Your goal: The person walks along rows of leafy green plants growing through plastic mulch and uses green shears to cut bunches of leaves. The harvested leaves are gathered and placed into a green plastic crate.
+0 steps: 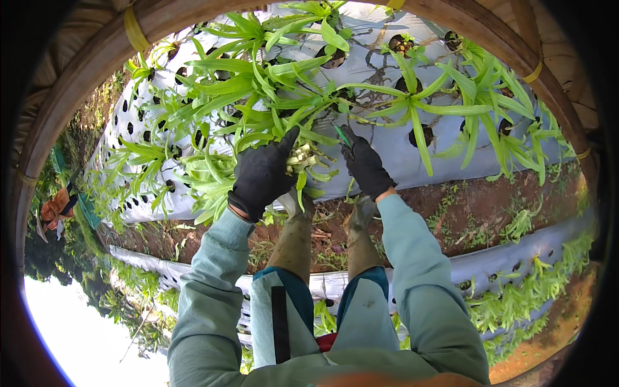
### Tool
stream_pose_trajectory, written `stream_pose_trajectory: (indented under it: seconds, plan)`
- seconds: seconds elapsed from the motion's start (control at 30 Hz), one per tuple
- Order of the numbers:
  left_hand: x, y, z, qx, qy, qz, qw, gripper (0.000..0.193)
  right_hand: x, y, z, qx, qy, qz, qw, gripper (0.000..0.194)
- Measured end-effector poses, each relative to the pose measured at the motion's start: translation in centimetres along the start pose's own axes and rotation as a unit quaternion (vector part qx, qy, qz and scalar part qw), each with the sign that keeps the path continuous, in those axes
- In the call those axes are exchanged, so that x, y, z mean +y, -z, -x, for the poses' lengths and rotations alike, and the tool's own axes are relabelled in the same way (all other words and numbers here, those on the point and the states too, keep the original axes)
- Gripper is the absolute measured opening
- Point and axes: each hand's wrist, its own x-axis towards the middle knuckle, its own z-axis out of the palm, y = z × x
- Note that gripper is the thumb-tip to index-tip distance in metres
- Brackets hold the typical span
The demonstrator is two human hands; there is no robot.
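Observation:
My left hand (266,171), in a black glove, is closed around a bunch of cut leafy green plants (208,171); their pale cut stem ends (302,157) stick out to its right. Black-gloved too, my right hand (366,163) grips a small green-handled knife (343,136), whose thin blade points up and left. Both hands are over the near edge of a raised bed covered in silvery plastic mulch (300,63). Rooted leafy plants (413,101) grow from round holes in the mulch, beyond and beside the hands.
A soil furrow (435,213) with weeds runs under my boots (291,242). Behind it lies another mulched bed (483,271) with similar plants. At the far left a person in orange (57,208) is near green crates (88,211). A woven hat brim (77,82) frames the view.

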Motion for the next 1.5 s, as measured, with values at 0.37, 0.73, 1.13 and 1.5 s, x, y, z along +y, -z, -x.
stream_pose_trajectory:
  seconds: [0.37, 0.73, 1.13, 1.5]
  plan:
    - [-5.9, 1.2, -14.2, -0.149, 0.077, -0.098, 0.981, 0.110, 2.1, -0.1, -8.1, 0.083, -0.182, -0.151, 0.968, 0.046]
    - [-22.9, -4.7, -12.3, -0.076, 0.261, 0.013, 0.962, 0.083, -5.9, -5.1, -10.3, -0.021, -0.019, -0.120, 0.992, 0.049]
    - [-24.9, -7.5, -11.9, -0.022, 0.274, 0.121, 0.954, 0.117, -3.0, -11.7, -18.5, -0.021, -0.064, -0.166, 0.984, 0.029]
    - [-25.3, -10.7, -10.5, 0.023, 0.250, 0.204, 0.946, 0.079, -3.6, -10.4, -18.9, -0.031, -0.013, 0.024, 0.999, 0.031]
